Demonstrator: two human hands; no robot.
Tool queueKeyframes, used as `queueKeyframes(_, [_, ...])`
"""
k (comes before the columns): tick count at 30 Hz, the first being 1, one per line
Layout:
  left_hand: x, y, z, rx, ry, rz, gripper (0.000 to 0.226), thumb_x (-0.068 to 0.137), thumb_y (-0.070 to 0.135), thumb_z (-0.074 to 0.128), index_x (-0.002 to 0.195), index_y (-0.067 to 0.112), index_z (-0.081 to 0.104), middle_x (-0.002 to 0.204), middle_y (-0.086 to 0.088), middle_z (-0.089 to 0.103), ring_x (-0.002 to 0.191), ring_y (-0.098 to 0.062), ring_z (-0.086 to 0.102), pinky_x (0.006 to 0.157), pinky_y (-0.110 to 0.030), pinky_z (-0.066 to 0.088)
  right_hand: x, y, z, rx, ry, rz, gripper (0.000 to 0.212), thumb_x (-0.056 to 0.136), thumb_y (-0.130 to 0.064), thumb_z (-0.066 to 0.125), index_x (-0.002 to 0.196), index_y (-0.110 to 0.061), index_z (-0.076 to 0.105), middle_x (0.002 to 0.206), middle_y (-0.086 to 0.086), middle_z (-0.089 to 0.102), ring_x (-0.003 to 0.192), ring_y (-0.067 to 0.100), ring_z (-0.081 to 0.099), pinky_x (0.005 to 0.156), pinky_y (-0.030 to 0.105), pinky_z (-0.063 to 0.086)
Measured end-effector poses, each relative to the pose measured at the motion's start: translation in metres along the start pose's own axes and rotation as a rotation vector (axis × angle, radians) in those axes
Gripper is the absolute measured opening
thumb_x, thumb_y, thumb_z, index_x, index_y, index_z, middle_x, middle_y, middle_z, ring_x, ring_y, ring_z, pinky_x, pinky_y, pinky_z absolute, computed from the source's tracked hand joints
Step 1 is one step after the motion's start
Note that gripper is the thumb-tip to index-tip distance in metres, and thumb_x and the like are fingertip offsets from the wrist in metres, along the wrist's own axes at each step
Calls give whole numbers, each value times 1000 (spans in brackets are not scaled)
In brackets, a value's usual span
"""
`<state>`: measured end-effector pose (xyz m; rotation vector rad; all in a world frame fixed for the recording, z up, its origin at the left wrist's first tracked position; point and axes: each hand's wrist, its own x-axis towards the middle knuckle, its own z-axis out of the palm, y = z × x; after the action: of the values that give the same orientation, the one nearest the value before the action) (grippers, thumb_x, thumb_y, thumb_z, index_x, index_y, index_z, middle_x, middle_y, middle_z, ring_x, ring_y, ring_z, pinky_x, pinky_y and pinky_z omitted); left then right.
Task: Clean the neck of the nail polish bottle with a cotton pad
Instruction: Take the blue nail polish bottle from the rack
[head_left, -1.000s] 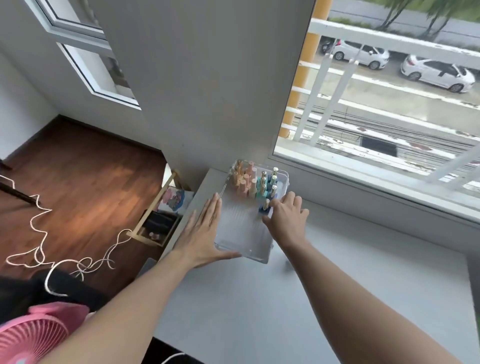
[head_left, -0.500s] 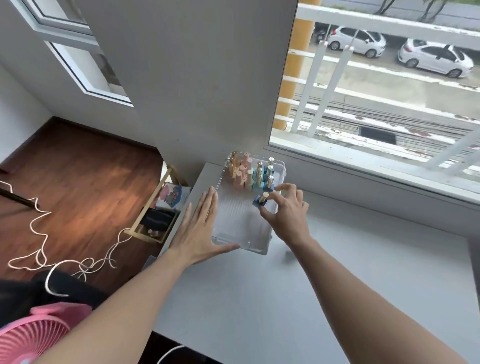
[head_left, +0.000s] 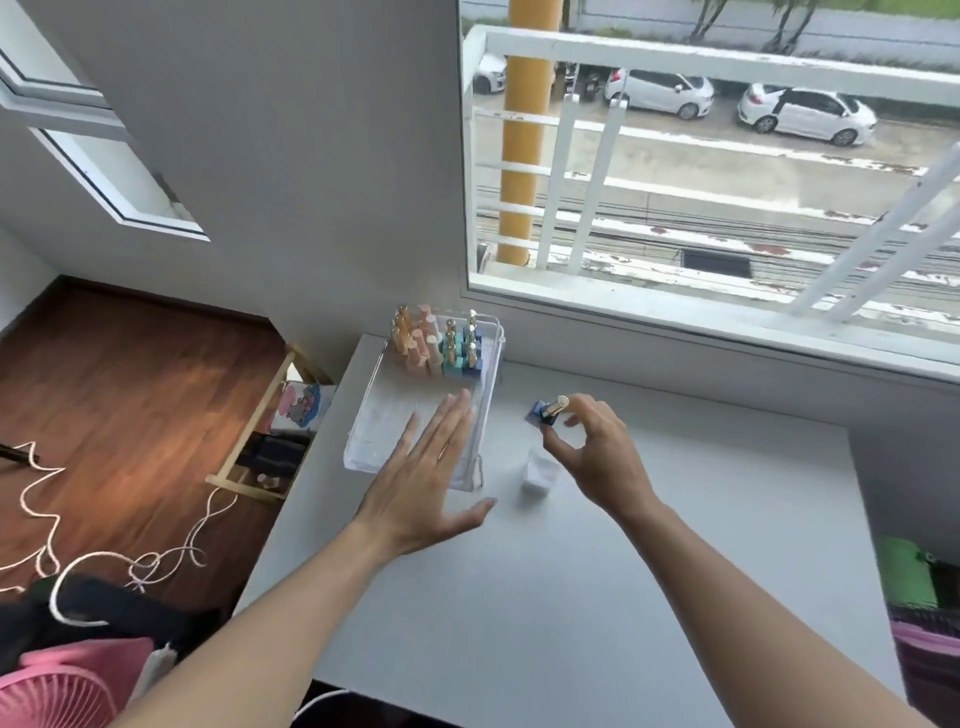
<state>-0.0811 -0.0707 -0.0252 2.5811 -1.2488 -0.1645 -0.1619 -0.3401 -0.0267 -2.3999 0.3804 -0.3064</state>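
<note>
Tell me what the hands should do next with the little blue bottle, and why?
Probably set the blue bottle upright on the white table and twist off its gold cap. The right hand pinches it tilted, outside the clear tray, and the cap still covers the neck. The left hand is open and free to help. A small white thing, maybe the cotton pad, waits nearby.
</note>
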Motion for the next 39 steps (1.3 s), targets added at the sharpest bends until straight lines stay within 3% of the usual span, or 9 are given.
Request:
queueKeyframes(10, [15,101,101,-118,-32,189,106,104,64,59,181,13,8,190,2,-6,176,-15,-6,142,-47,17,-78,108,-32,63,-21,147,21,98,-26,80,117,-33,74,111,-23,71,89,8,74,85,38,64])
queueKeyframes(17, [38,132,199,-204,-88,191,103,107,65,54,181,19,0,189,8,-13,174,-6,-13,143,-34,10,-116,182,-5,132,-52,209,27,100,-23,79,116,-43,73,118,-29,72,98,3,76,88,37,65])
queueKeyframes(22, [50,135,256,-304,-63,144,79,114,40,42,181,16,7,189,10,-10,174,-4,-10,143,-39,11,-132,216,26,196,-12,164,26,106,-27,76,124,-46,74,123,-20,76,104,9,77,90,35,64])
queueKeyframes(28, [63,124,296,-235,52,87,74,110,27,36,179,9,17,190,1,3,176,-10,-1,141,-36,5,-135,245,60,191,109,45,23,105,-26,77,122,-41,74,116,-16,75,99,16,76,87,40,62])
queueKeyframes(31, [62,123,312,-126,126,113,71,112,34,37,178,10,26,189,-1,14,176,-15,9,141,-34,4,-137,262,70,93,171,-69,25,103,-25,79,125,-36,76,117,-23,75,101,11,71,86,35,59])
queueKeyframes(35, [63,122,313,-192,178,87,73,111,45,34,180,24,19,187,15,7,173,2,-3,139,-23,-3,-139,274,79,63,201,-188,25,103,-38,74,128,-41,75,118,-25,74,103,11,67,86,29,57])
queueKeyframes(39, [65,119,309,-258,229,93,70,114,41,50,179,29,24,184,23,14,169,10,1,134,-11,-7,-140,273,80,41,212,-229,28,104,-44,68,130,-42,76,112,-23,73,102,13,66,87,29,56])
